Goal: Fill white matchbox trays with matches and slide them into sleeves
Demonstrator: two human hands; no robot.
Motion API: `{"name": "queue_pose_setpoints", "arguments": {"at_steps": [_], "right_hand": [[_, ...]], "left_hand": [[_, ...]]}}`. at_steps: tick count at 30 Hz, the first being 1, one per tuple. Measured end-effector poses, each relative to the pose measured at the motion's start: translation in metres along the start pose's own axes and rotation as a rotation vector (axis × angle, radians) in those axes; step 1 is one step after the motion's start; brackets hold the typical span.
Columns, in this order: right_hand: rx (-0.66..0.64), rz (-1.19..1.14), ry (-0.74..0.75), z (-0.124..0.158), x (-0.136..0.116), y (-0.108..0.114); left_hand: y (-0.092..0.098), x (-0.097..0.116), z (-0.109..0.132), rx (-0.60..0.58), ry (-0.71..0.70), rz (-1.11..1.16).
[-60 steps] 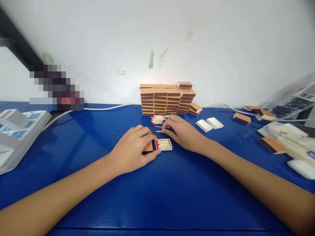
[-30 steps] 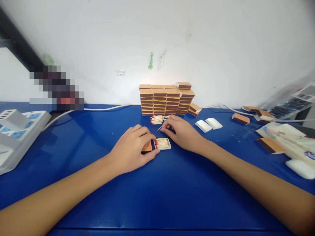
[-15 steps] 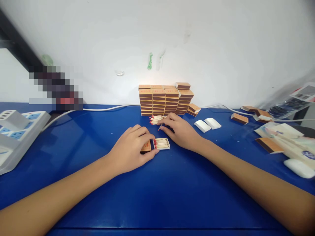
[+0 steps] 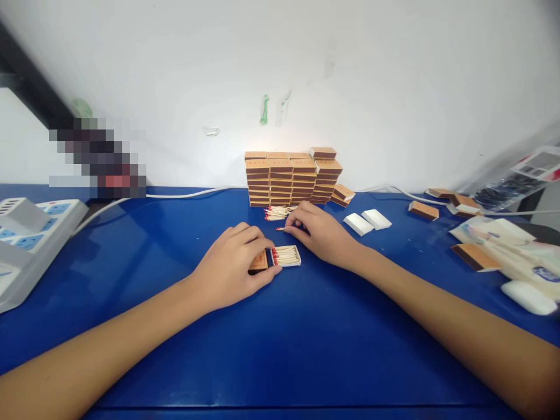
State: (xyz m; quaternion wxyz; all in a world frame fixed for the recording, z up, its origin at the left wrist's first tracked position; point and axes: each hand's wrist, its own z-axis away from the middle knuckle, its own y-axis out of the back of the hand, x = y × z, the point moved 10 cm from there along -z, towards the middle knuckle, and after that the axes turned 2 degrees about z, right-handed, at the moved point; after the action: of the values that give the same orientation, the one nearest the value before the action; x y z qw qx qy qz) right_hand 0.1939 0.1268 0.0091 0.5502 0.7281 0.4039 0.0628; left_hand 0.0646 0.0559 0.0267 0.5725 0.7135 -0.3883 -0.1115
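Observation:
My left hand (image 4: pixel 238 262) is wrapped round a brown matchbox (image 4: pixel 259 261) lying on the blue table, its thumb and forefinger reaching to the tray's edge. The white tray (image 4: pixel 299 256) sticks out to the right, filled with red-tipped matches (image 4: pixel 286 255). Just beyond it, my right hand (image 4: pixel 317 232) pinches a single match (image 4: pixel 280 229), which lies level with its red head pointing left. A loose pile of matches (image 4: pixel 276 213) rests behind those fingers, in front of the stacked matchboxes (image 4: pixel 282 181).
Two white trays (image 4: pixel 367 221) sit right of my right hand. Several matchboxes (image 4: pixel 423 210) and a plastic packet (image 4: pixel 516 248) lie at the right. A power strip (image 4: pixel 48 245) stands at the left, and a white cable (image 4: pixel 188 195) runs along the wall.
The match in my right hand has turned from slanting downward to nearly level, and the fingers have shifted slightly. My left hand still holds the matchbox in the same place.

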Motion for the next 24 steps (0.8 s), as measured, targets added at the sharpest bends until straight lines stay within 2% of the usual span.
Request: {"name": "queue_pose_setpoints", "arguments": {"at_steps": [4, 9, 15, 20, 24], "right_hand": [[-0.042, 0.014, -0.021, 0.003, -0.004, 0.007], [-0.094, -0.026, -0.023, 0.02, -0.029, 0.021], [-0.179, 0.005, 0.007, 0.036, -0.053, 0.012], [-0.155, -0.035, -0.011, 0.035, -0.046, 0.016], [-0.194, -0.07, -0.032, 0.035, -0.041, 0.014]], "left_hand": [[0.0, 0.0, 0.0, 0.003, 0.0, 0.007], [0.0, -0.001, 0.0, 0.008, 0.006, 0.006], [0.001, -0.001, 0.0, 0.013, 0.005, 0.005], [0.002, -0.001, -0.001, 0.012, 0.006, 0.008], [0.001, -0.002, -0.001, 0.011, 0.015, 0.012]]}}
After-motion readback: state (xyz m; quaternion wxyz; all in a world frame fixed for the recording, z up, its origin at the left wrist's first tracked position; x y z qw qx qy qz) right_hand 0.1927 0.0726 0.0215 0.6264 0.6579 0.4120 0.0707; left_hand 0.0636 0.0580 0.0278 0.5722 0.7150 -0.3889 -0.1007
